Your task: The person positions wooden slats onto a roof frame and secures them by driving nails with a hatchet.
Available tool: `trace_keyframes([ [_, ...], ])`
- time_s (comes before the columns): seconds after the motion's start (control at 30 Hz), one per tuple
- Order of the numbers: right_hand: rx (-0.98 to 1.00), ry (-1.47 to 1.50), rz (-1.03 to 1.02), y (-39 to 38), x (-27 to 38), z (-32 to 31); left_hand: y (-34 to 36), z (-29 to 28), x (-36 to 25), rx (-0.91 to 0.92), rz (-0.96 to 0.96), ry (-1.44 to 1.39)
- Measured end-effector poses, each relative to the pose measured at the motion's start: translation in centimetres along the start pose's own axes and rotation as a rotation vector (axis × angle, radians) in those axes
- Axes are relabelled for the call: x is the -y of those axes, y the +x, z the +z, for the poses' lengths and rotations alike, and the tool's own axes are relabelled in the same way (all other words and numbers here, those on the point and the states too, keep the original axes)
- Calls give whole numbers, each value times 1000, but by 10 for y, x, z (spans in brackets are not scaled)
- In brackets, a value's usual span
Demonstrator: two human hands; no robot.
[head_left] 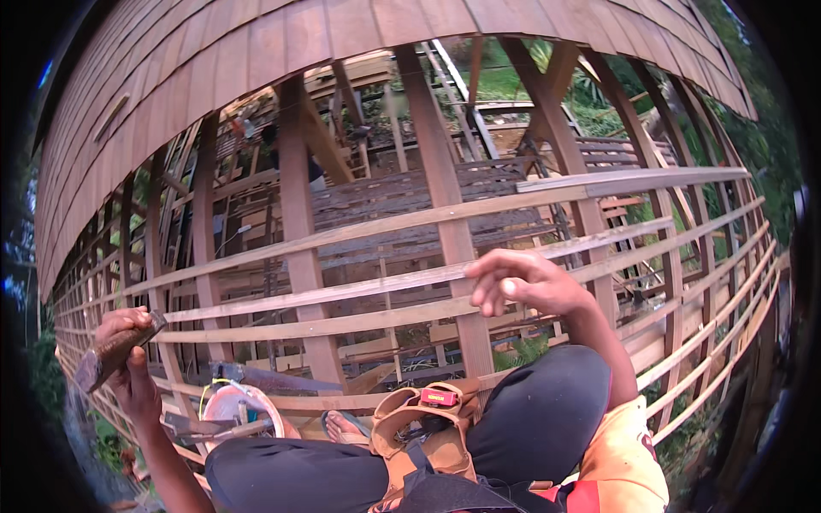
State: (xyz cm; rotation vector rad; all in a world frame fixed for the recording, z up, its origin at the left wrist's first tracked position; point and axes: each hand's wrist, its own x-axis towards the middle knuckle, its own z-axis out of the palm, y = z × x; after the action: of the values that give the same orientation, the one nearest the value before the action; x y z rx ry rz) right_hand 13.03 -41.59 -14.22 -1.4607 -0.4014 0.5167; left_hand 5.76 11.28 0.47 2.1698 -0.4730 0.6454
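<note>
My left hand [133, 368] is raised at the left, closed on a dark, weathered hammer-like tool [104, 362], its exact shape hard to make out. My right hand [522, 282] is open, fingers loosely curled, over a thin wooden batten [385, 282], touching or just above it. A tan leather tool belt [402, 436] with a red item [439, 398] in it sits between my knees. An orange bucket [235, 398] holding tools stands left of my legs, beside a saw blade [291, 380].
A shingled roof section [359, 21] spans the top. Timber rafters [299, 197] crossed by several battens surround me, with gaps showing lumber and greenery below. My sandaled foot [346, 427] is near the bucket. Another person [316, 179] is partly visible below, behind the rafters.
</note>
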Motion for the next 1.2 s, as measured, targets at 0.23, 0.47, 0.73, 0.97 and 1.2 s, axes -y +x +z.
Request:
trace_keyframes([
  [0.23, 219, 954, 27, 17, -73, 46, 70, 293, -81, 859, 1315, 342],
  [0.47, -476, 1203, -224, -52, -124, 10, 15, 409, -80, 691, 1500, 243],
  [0.73, -1448, 752, -270, -222, -173, -5, -18, 487, 16, 893, 224, 57],
  [0.97, -1381, 270, 27, -246, -164, 33, -20, 568, -22, 971, -76, 176],
  [1.2, -1063, 403, 255, -253, -119, 14, -33, 469, 26, 919, 140, 337],
])
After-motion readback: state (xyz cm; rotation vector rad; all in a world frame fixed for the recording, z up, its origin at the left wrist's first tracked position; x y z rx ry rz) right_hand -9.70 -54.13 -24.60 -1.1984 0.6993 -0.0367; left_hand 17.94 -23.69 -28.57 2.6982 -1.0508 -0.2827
